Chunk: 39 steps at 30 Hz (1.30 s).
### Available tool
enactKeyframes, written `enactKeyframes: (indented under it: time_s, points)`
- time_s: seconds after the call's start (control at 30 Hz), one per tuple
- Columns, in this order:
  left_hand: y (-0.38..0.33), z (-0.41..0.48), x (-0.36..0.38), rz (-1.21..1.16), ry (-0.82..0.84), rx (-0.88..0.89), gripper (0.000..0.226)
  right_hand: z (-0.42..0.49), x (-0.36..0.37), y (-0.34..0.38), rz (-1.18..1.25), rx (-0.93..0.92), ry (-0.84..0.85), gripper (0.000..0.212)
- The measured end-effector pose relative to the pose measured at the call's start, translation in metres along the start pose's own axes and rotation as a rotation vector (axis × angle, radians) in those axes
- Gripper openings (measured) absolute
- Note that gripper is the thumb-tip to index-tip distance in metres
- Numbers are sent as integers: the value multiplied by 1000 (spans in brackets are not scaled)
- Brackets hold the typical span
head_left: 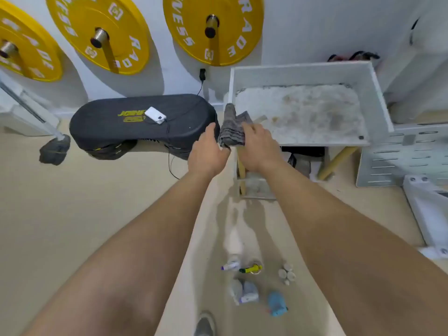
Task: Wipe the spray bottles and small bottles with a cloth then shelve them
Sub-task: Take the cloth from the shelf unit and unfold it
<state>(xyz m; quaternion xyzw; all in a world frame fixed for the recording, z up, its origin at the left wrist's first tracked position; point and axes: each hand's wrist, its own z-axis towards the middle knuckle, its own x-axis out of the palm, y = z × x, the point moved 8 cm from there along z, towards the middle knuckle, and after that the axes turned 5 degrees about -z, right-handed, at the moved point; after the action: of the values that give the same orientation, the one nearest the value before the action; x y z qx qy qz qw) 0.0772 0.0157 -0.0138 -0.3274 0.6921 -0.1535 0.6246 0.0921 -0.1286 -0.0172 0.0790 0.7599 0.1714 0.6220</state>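
The spray bottles [251, 269] and small bottles [287, 275] stand on the floor between the forearms, blurred, labels unreadable. Both hands' fingertips vanish behind the grey cloth [231, 129]. Both arms reach straight out, backs of the hands up. The left hand [208, 151] clasps the cloth's left edge, and the right hand [259, 149] grips its right side, holding it up at the white shelf's [303, 69] near-left corner.

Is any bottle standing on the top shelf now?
No, the spray bottles and the small bottles are all on the floor, and the top shelf bears none.
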Motion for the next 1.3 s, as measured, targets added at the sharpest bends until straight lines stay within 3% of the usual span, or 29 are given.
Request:
enactKeyframes:
  time_s: [0.13, 0.2, 0.3, 0.47, 0.63, 0.77, 0.83, 0.9, 1.0, 1.13, 1.3]
  points:
    - [20, 21, 31, -173, 54, 1, 48, 18, 34, -3, 41, -4, -54, 49]
    - [22, 16, 31, -203, -16, -10, 32, 18, 44, -7, 201, 72, -58, 37]
    - [15, 0, 10, -145, -122, -7, 27, 4, 33, 2, 451, 127, -87, 5]
    - [-4, -80, -44, -193, -108, 77, 17, -86, -3, 28, 774, 198, -168, 17]
    - [6, -188, -41, -114, 81, 89, 17, -212, 2, 25, 732, 265, -78, 19]
    - [31, -250, -7, 19, 97, 141, 11, -278, 47, -12, 747, 396, -20, 14]
    - [51, -268, 20, -28, 128, 106, 10, -295, 74, -28, 735, 383, 13, 16]
    - [73, -280, 54, -131, 207, 11, 9, -302, 102, -45, 761, 379, 59, 17]
    - [115, -283, 101, -268, 241, -110, 15, -305, 162, -69, 1021, 429, 156, 14]
    - [163, -263, 162, -325, 232, -64, 27, -285, 243, -101, 1056, 494, 82, 14]
    - [214, -217, 234, -316, 151, 28, 20, -243, 326, -131, 982, 487, 15, 26]
